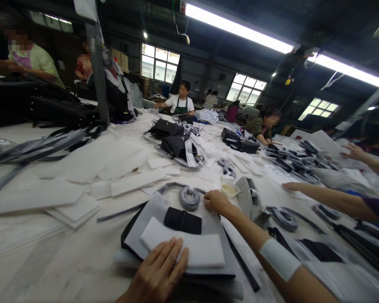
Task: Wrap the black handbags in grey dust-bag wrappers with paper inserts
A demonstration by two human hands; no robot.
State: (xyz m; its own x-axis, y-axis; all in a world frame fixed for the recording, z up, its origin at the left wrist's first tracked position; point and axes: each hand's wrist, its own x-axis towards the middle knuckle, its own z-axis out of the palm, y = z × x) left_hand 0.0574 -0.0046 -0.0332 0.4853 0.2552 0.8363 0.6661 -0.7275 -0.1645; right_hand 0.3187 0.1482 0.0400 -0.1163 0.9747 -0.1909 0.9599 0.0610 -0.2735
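A flat black bag (124,240) lies before me with a grey sheet (151,206) over it. On the sheet rests a folded white foam sheet (205,252), and my left hand (164,267) lies on it with fingers stretched out. Above the foam sits a small black folded piece (183,221), with a plastic-wrapped coiled strap (190,198) just beyond it. My right hand (219,203) is at the bag's far right corner, its fingers curled round a wrapped strap (199,191) beside the coil. The fingertips are partly hidden.
A grey tape dispenser (249,195) and a small yellowish dish (230,190) stand right of my right hand. White foam sheets (139,182) lie at left, black bags (177,147) farther back. A co-worker's hands (295,186) reach in from the right. A metal post (97,80) rises at left.
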